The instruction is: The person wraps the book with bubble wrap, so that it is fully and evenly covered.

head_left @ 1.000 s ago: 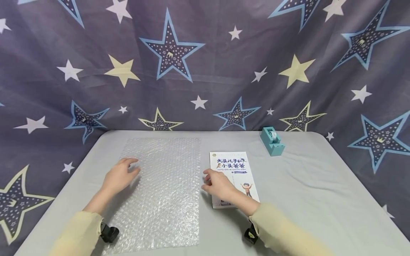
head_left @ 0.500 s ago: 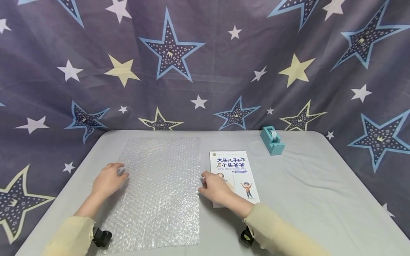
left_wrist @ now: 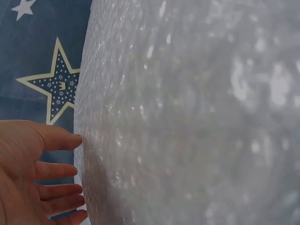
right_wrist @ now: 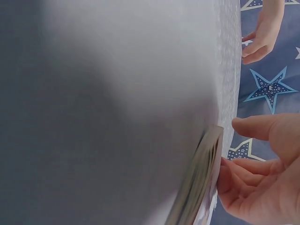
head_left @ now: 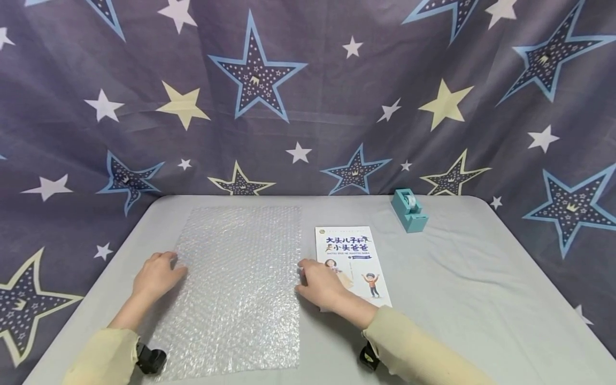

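A clear sheet of bubble wrap lies flat on the left half of the table. My left hand is at its left edge, fingers loosely bent and holding nothing; in the left wrist view, the fingertips are right at that edge. By the sheet's right edge, my right hand has relaxed fingers and an empty space between thumb and forefinger. It overlaps the left side of a white paperback book with a cartoon cover. In the right wrist view, the fingers lie close along the cover side of the book.
A teal tape dispenser stands at the back right, beyond the book. Light grey cloth covers the table, with shallow wrinkles on the right. Behind it hangs a dark curtain printed with stars. Each wrist carries a small black camera.
My left hand has moved left and nearer to me, from over the bubble wrap to its left edge. My right hand has shifted slightly left, uncovering more of the book. The sheet and book stayed put.
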A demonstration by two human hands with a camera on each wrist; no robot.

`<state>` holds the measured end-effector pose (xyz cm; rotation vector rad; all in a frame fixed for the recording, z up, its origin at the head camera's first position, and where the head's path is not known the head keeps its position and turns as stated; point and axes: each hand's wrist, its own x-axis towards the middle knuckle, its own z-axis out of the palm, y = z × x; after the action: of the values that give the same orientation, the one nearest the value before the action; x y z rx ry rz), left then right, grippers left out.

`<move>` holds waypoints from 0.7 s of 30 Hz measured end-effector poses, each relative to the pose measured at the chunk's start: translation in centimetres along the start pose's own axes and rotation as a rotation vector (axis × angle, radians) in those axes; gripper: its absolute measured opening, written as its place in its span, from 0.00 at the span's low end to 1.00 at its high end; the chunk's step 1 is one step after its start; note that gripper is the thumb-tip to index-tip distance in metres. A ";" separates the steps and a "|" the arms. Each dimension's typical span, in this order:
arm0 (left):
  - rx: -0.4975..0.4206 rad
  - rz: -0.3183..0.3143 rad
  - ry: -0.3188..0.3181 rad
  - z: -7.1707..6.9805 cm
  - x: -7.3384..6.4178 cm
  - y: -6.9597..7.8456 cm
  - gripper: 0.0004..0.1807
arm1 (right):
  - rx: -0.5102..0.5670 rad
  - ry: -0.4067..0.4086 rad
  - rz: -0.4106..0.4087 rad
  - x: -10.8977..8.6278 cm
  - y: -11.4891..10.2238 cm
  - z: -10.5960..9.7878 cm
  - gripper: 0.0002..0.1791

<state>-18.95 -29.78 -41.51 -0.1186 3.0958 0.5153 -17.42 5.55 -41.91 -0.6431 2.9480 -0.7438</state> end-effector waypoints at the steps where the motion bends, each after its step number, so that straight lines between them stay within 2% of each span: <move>1: 0.000 -0.010 -0.009 0.0 0.0 0.0 0.31 | 0.000 0.000 -0.003 0.0 0.0 0.0 0.27; 7: -0.003 -0.065 -0.040 0.0 0.0 -0.1 0.35 | -0.003 0.003 -0.017 0.1 -0.1 0.0 0.26; 14: 0.004 -0.059 -0.049 -0.1 0.1 -0.3 0.37 | 0.003 0.036 -0.023 0.0 -0.3 0.1 0.25; 18: 0.002 -0.056 -0.046 0.0 0.0 -0.5 0.37 | 0.062 0.050 -0.012 0.1 -0.4 0.3 0.24; 21: 0.002 -0.049 -0.037 0.0 -0.1 -0.5 0.36 | 0.161 0.047 0.023 0.2 -0.5 0.4 0.23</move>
<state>-18.85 -30.24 -41.67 -0.1827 3.0491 0.5074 -17.31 4.91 -42.01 -0.5862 2.8919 -0.9947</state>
